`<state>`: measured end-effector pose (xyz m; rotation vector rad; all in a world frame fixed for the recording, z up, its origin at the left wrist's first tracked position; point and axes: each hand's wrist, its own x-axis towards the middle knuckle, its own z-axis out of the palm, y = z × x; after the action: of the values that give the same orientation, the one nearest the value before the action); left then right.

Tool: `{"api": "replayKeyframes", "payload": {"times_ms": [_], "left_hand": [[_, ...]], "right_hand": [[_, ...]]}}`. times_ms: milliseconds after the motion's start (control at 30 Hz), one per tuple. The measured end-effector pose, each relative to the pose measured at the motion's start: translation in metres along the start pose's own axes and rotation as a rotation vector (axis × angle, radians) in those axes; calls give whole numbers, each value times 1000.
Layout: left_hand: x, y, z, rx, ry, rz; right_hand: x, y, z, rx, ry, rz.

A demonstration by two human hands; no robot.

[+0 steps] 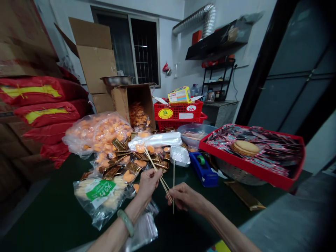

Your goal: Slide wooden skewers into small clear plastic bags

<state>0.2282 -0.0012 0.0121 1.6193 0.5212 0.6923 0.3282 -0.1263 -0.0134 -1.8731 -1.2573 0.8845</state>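
My left hand (pixel 150 182) is closed in a pinch around a couple of thin wooden sticks (pixel 152 161), which slant down to the right. Between the fingertips of my right hand (pixel 185 197) is another wooden stick (pixel 173 175), held nearly upright. The lower ends of the slanted sticks reach my right fingers, and I cannot tell whether those fingers grip them too. Left of my left hand lies a clear bag of pale sticks (pixel 101 192) with a green label. Clear plastic sleeves (pixel 145 229) lie beneath my left wrist. A small foil tray (pixel 180 156) sits just beyond both hands.
Orange pieces in clear bags (pixel 99 131) and brown-gold packets (pixel 111 171) pile up behind. A blue tape dispenser (pixel 203 169) stands right of the foil tray. A red tray (pixel 246 168) holds many sachets and round biscuits (pixel 245 147). Red baskets (pixel 174 113) stand at the back.
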Motion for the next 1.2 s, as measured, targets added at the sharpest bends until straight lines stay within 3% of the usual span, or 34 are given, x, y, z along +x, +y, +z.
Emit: {"api": "replayKeyframes", "payload": {"times_ms": [67,200,400,533,633,733,833,1033,1133,1200], "left_hand": [[2,5,-2,76,20,83],[-1,6,2,240,-14,243],[-10,-17,10,466,-118,326],[-14,-18,11,559,-171,394],[-18,-21,16,621,-295,416],[-22,-26,17,677,-389,420],[-23,-26,13,720,-423,433],[-26,-12,4,766,-480,488],[-26,7,-5,746,-500,509],[-29,25,-21,711,-464,524]], "right_hand": [[2,-2,-7,-236,123,73],[13,0,-21,-496,354,191],[31,3,-34,-618,359,207],[15,-8,-44,-522,306,80],[-8,-20,-42,-167,212,-95],[-25,-29,-33,297,337,-195],[-32,-30,-26,520,517,-232],[-44,-33,-26,397,666,-138],[-56,-46,-25,331,751,-181],[-61,-55,-22,212,819,-213]]}}
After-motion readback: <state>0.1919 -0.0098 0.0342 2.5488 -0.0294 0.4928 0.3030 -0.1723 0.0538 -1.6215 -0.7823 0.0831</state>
